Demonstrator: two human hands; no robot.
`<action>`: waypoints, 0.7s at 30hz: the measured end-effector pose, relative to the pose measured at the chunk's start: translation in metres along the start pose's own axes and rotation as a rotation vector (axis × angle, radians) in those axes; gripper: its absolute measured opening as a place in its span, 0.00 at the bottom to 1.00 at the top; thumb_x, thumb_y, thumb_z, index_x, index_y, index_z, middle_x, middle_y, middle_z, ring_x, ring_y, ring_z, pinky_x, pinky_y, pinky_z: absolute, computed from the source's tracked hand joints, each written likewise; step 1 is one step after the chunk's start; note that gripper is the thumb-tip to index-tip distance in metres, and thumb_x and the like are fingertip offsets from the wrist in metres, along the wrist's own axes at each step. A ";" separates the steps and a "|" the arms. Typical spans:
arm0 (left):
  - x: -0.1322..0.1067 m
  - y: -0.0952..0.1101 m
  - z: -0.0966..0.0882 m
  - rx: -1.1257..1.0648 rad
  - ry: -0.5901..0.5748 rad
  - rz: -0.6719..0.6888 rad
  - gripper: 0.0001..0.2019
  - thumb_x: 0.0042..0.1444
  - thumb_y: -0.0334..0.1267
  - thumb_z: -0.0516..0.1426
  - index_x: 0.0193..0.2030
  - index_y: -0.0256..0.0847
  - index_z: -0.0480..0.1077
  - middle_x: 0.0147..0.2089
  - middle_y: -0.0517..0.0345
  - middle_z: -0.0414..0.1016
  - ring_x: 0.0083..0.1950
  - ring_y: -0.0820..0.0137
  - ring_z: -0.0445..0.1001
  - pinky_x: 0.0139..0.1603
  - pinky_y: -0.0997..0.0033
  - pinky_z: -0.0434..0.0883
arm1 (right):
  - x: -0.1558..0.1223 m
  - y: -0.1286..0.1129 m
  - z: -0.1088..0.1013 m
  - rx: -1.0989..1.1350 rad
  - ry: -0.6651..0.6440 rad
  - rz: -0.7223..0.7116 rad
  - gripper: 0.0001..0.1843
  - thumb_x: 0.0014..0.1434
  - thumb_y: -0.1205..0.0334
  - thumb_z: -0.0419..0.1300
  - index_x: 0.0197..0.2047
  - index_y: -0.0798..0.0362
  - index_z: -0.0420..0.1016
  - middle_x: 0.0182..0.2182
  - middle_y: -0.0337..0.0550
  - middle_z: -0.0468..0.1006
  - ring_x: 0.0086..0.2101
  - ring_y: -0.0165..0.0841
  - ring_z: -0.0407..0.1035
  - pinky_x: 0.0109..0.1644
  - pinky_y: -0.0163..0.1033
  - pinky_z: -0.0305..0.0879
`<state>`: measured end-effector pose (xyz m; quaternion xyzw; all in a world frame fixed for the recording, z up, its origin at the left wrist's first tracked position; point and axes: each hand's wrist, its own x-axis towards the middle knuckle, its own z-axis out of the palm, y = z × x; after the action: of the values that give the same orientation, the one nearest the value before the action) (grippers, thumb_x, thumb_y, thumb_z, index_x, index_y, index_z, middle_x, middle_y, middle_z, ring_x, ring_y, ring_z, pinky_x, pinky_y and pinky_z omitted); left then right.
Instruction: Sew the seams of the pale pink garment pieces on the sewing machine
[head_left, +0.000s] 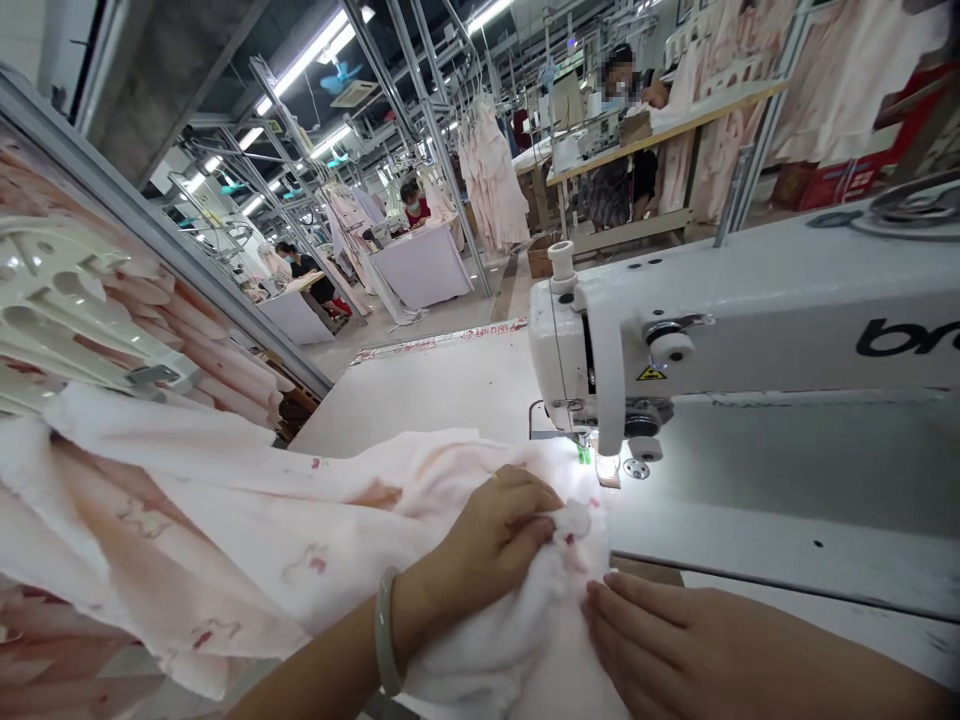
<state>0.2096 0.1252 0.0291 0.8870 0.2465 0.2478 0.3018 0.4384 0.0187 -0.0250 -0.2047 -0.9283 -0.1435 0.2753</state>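
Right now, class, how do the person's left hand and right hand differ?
The left hand pinches the pale fabric with curled fingers; the right hand lies flatter, its fingers extended at the fabric's edge. The left hand has a bangle at its wrist; the right hand shows none. Both are bare and touch the same fabric.

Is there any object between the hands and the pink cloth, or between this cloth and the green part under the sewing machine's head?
Nothing visible does stand between. The left hand pinches the pink cloth, and the right hand touches its right side. The cloth's far end reaches the green part under the sewing machine's head.
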 end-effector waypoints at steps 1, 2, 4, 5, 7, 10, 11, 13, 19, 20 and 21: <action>0.002 0.002 -0.001 -0.011 0.010 0.042 0.08 0.71 0.33 0.56 0.46 0.40 0.78 0.49 0.48 0.86 0.54 0.61 0.82 0.60 0.61 0.77 | 0.001 0.001 -0.002 0.013 0.007 0.033 0.15 0.72 0.69 0.55 0.48 0.53 0.85 0.43 0.51 0.86 0.42 0.43 0.76 0.54 0.49 0.72; 0.003 0.004 -0.002 0.000 -0.005 0.089 0.07 0.72 0.33 0.57 0.47 0.40 0.78 0.51 0.47 0.87 0.57 0.60 0.82 0.64 0.59 0.76 | 0.001 0.003 -0.004 0.027 0.009 0.057 0.15 0.72 0.71 0.55 0.47 0.53 0.84 0.41 0.50 0.86 0.39 0.41 0.76 0.52 0.48 0.72; 0.004 0.007 0.002 0.063 -0.085 0.153 0.08 0.73 0.33 0.56 0.49 0.40 0.79 0.55 0.48 0.88 0.63 0.59 0.82 0.68 0.57 0.73 | 0.002 0.007 -0.010 0.061 0.006 0.083 0.17 0.73 0.73 0.53 0.46 0.53 0.83 0.37 0.46 0.84 0.35 0.39 0.74 0.48 0.45 0.72; 0.004 0.007 0.005 0.103 -0.130 0.163 0.09 0.74 0.33 0.56 0.50 0.40 0.79 0.56 0.49 0.88 0.64 0.58 0.81 0.69 0.56 0.72 | 0.003 0.009 -0.012 0.077 0.001 0.089 0.18 0.74 0.74 0.52 0.46 0.53 0.83 0.35 0.45 0.83 0.35 0.38 0.73 0.46 0.44 0.71; 0.002 0.006 0.011 0.170 -0.206 0.153 0.10 0.75 0.34 0.54 0.51 0.41 0.79 0.58 0.50 0.88 0.65 0.58 0.81 0.69 0.56 0.71 | 0.005 0.012 -0.016 0.106 -0.018 0.103 0.20 0.75 0.76 0.49 0.44 0.52 0.81 0.33 0.43 0.81 0.33 0.37 0.72 0.42 0.43 0.69; -0.002 0.002 0.017 0.207 -0.233 0.144 0.12 0.77 0.36 0.53 0.52 0.41 0.79 0.59 0.52 0.88 0.65 0.60 0.82 0.69 0.56 0.69 | 0.009 0.016 -0.018 0.149 -0.058 0.104 0.24 0.78 0.76 0.44 0.40 0.52 0.78 0.32 0.41 0.78 0.31 0.36 0.70 0.38 0.44 0.67; -0.003 0.000 0.018 0.210 -0.219 0.157 0.13 0.77 0.36 0.52 0.52 0.41 0.79 0.59 0.52 0.88 0.64 0.60 0.82 0.70 0.57 0.69 | 0.009 0.016 -0.018 0.159 -0.062 0.103 0.25 0.79 0.76 0.43 0.39 0.52 0.78 0.31 0.40 0.77 0.31 0.36 0.69 0.37 0.44 0.66; -0.004 -0.002 0.019 0.210 -0.182 0.193 0.13 0.78 0.37 0.52 0.53 0.41 0.79 0.59 0.51 0.88 0.64 0.61 0.83 0.70 0.57 0.68 | 0.008 0.016 -0.017 0.178 -0.071 0.109 0.25 0.79 0.76 0.42 0.40 0.53 0.78 0.32 0.40 0.77 0.31 0.35 0.69 0.36 0.45 0.64; 0.000 -0.014 0.024 0.261 -0.241 0.263 0.16 0.79 0.38 0.50 0.54 0.39 0.80 0.61 0.50 0.87 0.62 0.64 0.83 0.69 0.60 0.68 | -0.001 0.015 -0.007 0.179 -0.059 0.134 0.19 0.76 0.75 0.48 0.43 0.50 0.78 0.34 0.43 0.81 0.32 0.36 0.73 0.38 0.42 0.68; 0.003 -0.018 0.025 0.286 -0.250 0.298 0.16 0.79 0.38 0.50 0.54 0.39 0.80 0.61 0.50 0.87 0.62 0.63 0.83 0.69 0.60 0.68 | -0.001 0.016 -0.005 0.181 -0.051 0.142 0.19 0.76 0.76 0.48 0.43 0.50 0.77 0.34 0.43 0.82 0.33 0.36 0.74 0.38 0.42 0.69; 0.006 -0.022 0.026 0.312 -0.250 0.339 0.17 0.79 0.37 0.50 0.55 0.38 0.80 0.61 0.49 0.87 0.62 0.63 0.83 0.68 0.60 0.68 | -0.001 0.018 -0.005 0.184 -0.037 0.148 0.20 0.76 0.76 0.47 0.42 0.50 0.77 0.34 0.42 0.83 0.33 0.36 0.75 0.38 0.41 0.71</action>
<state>0.2232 0.1332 -0.0018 0.9752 0.0903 0.1420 0.1435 0.4492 0.0324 -0.0189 -0.2492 -0.9247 -0.0333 0.2857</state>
